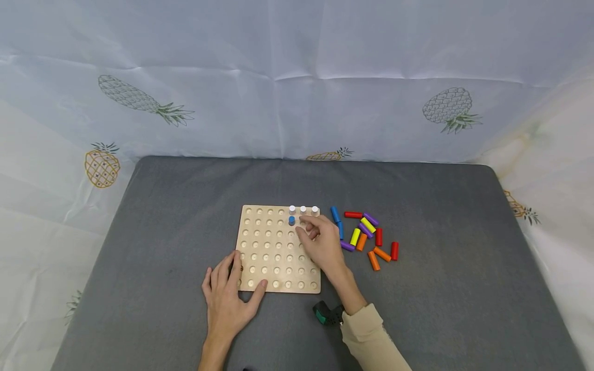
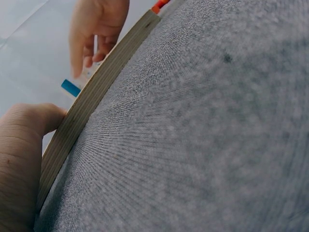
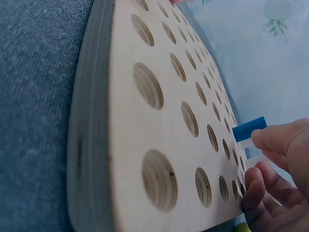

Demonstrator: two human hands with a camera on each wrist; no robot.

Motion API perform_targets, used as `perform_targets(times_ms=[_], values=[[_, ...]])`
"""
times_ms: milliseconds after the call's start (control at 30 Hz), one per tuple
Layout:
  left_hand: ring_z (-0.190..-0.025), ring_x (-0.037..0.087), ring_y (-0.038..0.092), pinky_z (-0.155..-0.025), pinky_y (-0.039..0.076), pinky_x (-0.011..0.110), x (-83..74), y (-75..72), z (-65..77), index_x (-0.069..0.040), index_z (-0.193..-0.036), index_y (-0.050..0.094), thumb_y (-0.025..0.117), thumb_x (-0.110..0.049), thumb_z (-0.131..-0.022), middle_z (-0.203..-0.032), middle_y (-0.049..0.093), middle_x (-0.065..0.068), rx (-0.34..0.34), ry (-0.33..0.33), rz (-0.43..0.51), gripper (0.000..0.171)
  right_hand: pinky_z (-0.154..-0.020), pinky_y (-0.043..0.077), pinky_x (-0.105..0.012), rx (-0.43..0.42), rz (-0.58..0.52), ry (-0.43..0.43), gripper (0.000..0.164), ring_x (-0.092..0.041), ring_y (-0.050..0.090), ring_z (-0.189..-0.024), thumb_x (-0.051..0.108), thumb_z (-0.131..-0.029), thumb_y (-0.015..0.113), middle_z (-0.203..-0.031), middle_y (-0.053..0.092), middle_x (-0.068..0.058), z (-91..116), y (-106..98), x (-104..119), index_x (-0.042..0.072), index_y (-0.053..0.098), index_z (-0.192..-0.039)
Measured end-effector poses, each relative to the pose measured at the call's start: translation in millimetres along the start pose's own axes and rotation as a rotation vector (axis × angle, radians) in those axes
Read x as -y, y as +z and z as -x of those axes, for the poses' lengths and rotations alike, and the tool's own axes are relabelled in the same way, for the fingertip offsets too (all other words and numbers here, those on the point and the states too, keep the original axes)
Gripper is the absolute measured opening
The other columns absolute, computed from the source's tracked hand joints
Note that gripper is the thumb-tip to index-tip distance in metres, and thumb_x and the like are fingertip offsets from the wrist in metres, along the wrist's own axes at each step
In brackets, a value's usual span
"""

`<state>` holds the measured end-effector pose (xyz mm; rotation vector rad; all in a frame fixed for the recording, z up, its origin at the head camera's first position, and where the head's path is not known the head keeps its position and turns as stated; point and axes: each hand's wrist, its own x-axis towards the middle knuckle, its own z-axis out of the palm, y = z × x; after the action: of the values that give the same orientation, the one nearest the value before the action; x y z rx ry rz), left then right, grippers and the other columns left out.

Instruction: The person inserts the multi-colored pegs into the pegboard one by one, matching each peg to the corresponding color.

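Note:
A wooden board (image 1: 278,264) with rows of round holes lies on the table. My left hand (image 1: 227,301) rests at its near left corner, fingers along the left edge and thumb (image 2: 50,118) against the near edge. Three white pegs (image 1: 303,210) stand in the far row at the right. One blue peg (image 1: 291,220) stands upright in the second row, below the leftmost white one. Over the board's right side is my right hand (image 1: 322,245), its thumb and index fingertips apart beside the blue peg (image 3: 249,129). No peg shows between those fingertips.
Loose pegs lie right of the board: blue (image 1: 335,214), red (image 1: 394,251), purple (image 1: 370,219), yellow (image 1: 355,237) and orange (image 1: 373,260). A black and green device (image 1: 327,313) is by the right wrist. Behind the grey table (image 1: 441,309) hangs a pineapple-print curtain (image 1: 223,98).

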<state>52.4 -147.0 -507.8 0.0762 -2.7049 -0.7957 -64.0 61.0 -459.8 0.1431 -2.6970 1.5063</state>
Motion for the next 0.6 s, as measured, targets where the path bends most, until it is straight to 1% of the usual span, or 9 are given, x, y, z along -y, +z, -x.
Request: perform_targets(times_ms=[133,333,500,600], values=[[-0.136,0.041,0.043,-0.113,0.018,0.072,-0.7,-0.3,-0.1,0.004,-0.148,0.050,0.081,-0.041,-0.076,-0.147,0.053,0.024,0.002,-0.004,0.003,0.090,-0.059,0.047,-0.017,-0.022,-0.010,-0.001,0.024,-0.012,0.057,-0.067,0.010,-0.089,0.078,-0.082,0.062,-0.010,3,-3,-3,0.003,0.078,-0.111],[-0.136,0.041,0.043,-0.114,0.018,0.072,-1.2,-1.3,-0.5,0.003,-0.148,0.050,0.081,-0.041,-0.077,-0.148,0.052,0.023,0.006,-0.012,0.007,0.090,-0.057,0.047,-0.016,-0.083,-0.059,0.008,0.022,-0.010,0.055,-0.063,0.007,-0.087,0.079,-0.080,0.062,-0.012,10,-9,-8,0.001,0.078,-0.108],[-0.136,0.042,0.043,-0.114,0.018,0.072,-1.5,-1.5,-0.6,0.004,-0.148,0.050,0.081,-0.041,-0.077,-0.148,0.052,0.023,0.007,-0.013,0.008,0.090,-0.057,0.047,-0.016,-0.093,-0.058,0.044,0.023,-0.011,0.056,-0.064,0.009,-0.088,0.078,-0.081,0.062,-0.012,14,-17,-11,0.000,0.078,-0.109],[-0.136,0.042,0.043,-0.114,0.018,0.072,-1.7,-1.2,-0.5,0.003,-0.148,0.050,0.081,-0.041,-0.077,-0.147,0.053,0.023,0.004,-0.009,0.009,0.090,-0.057,0.046,-0.016,-0.114,-0.030,0.058,0.022,-0.012,0.057,-0.065,0.010,-0.088,0.078,-0.081,0.063,-0.013,14,-23,-14,0.000,0.078,-0.108]])
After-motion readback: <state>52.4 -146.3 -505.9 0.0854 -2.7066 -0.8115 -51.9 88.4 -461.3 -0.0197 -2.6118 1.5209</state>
